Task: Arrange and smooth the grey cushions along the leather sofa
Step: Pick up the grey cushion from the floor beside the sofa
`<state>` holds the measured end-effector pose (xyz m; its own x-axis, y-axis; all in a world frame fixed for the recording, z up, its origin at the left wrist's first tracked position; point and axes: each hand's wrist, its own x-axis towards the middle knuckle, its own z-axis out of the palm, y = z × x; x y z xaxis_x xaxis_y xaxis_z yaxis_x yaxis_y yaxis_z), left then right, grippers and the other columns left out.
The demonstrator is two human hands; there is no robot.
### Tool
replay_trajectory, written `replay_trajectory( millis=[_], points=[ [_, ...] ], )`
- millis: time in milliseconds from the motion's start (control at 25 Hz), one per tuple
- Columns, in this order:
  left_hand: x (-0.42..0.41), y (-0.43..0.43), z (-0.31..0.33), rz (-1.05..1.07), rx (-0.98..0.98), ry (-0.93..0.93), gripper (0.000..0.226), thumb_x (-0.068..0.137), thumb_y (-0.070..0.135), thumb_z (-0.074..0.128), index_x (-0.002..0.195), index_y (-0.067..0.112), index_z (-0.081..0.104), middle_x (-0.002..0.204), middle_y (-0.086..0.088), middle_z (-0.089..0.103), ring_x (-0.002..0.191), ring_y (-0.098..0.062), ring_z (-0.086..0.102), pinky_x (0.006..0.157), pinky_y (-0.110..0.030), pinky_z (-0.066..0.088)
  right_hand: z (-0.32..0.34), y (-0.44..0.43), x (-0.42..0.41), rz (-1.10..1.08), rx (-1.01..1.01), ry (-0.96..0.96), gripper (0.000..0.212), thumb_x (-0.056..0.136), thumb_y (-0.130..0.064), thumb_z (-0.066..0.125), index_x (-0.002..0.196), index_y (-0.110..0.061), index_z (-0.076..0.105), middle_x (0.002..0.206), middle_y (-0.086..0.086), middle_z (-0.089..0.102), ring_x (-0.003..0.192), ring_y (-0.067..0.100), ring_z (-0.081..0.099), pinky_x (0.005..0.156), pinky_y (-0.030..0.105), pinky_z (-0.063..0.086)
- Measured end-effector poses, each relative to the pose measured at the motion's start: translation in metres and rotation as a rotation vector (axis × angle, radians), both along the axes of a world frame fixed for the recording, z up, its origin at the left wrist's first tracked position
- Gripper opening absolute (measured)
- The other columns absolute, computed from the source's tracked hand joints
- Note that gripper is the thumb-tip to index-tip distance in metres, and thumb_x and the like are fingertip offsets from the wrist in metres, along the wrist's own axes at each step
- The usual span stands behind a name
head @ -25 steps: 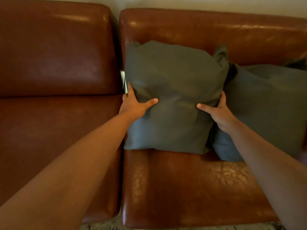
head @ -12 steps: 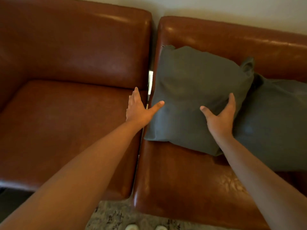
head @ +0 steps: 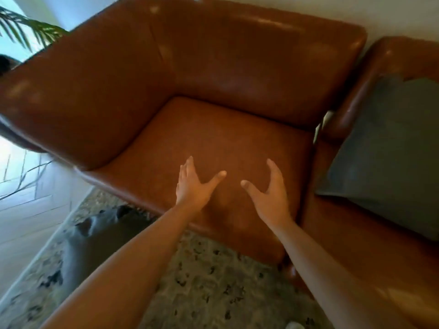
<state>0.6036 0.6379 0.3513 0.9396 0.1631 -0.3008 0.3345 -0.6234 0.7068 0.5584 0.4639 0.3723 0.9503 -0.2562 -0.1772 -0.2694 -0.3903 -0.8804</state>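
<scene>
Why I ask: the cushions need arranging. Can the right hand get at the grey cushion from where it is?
Probably yes. The right hand is open and empty over the bare seat; the grey cushion sits on the next seat to its right, with nothing between them.

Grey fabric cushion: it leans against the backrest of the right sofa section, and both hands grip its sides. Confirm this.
Wrong on the hands. In the head view the grey fabric cushion leans against that backrest, but the left hand and right hand, both open, hold nothing over the brown leather seat of the corner section, apart from it.
</scene>
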Motion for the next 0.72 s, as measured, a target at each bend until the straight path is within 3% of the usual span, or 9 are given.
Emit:
replay_trajectory(
  millis=[120, 360, 440, 600, 720],
  points=[
    [-0.018, 0.134, -0.017, 0.065, 0.030, 0.030, 0.112, 0.070, 0.078, 0.058, 0.154, 0.025, 0.006, 0.162, -0.002, 0.012, 0.149, -0.023, 0.011, 0.117, -0.052, 0.023, -0.024, 0.121, -0.015, 0.081, 0.035, 0.091, 0.077, 0.089, -0.038, 0.069, 0.152, -0.024, 0.028, 0.158, -0.005, 0.027, 0.145, 0.012, 0.025, 0.112, 0.027, 0.025],
    [-0.067, 0.351, -0.082, 0.273, 0.056, 0.167, 0.120, 0.058, 0.090, 0.052, 0.152, 0.024, 0.017, 0.158, -0.007, 0.027, 0.143, -0.031, 0.028, 0.111, -0.057, 0.032, -0.090, 0.291, -0.045, 0.236, 0.044, 0.312, 0.068, 0.090, -0.042, 0.066, 0.148, -0.020, 0.037, 0.153, -0.002, 0.039, 0.141, 0.017, 0.036, 0.113, 0.036, 0.032],
    [-0.086, 0.397, -0.115, 0.342, 0.048, 0.243, 0.125, 0.052, 0.095, 0.048, 0.151, 0.025, 0.021, 0.155, -0.011, 0.032, 0.139, -0.035, 0.035, 0.108, -0.058, 0.036, -0.123, 0.325, -0.058, 0.294, 0.013, 0.427, 0.066, 0.089, -0.045, 0.066, 0.146, -0.021, 0.040, 0.151, -0.001, 0.041, 0.138, 0.020, 0.040, 0.110, 0.038, 0.035],
    [-0.116, 0.457, -0.184, 0.424, 0.072, 0.303, 0.106, 0.070, 0.078, 0.060, 0.151, 0.019, 0.025, 0.153, -0.016, 0.035, 0.136, -0.039, 0.038, 0.108, -0.057, 0.037, -0.195, 0.363, -0.063, 0.344, -0.018, 0.664, 0.070, 0.086, -0.051, 0.066, 0.144, -0.020, 0.041, 0.150, 0.005, 0.042, 0.133, 0.025, 0.046, 0.104, 0.038, 0.040],
    [-0.115, 0.486, -0.249, 0.447, 0.100, 0.344, 0.115, 0.063, 0.084, 0.058, 0.151, 0.018, 0.023, 0.153, -0.017, 0.033, 0.136, -0.041, 0.037, 0.108, -0.058, 0.037, -0.260, 0.385, -0.048, 0.368, -0.060, 0.743, 0.079, 0.085, -0.055, 0.066, 0.147, -0.017, 0.037, 0.152, 0.007, 0.039, 0.135, 0.028, 0.043, 0.106, 0.040, 0.038]
  ],
)
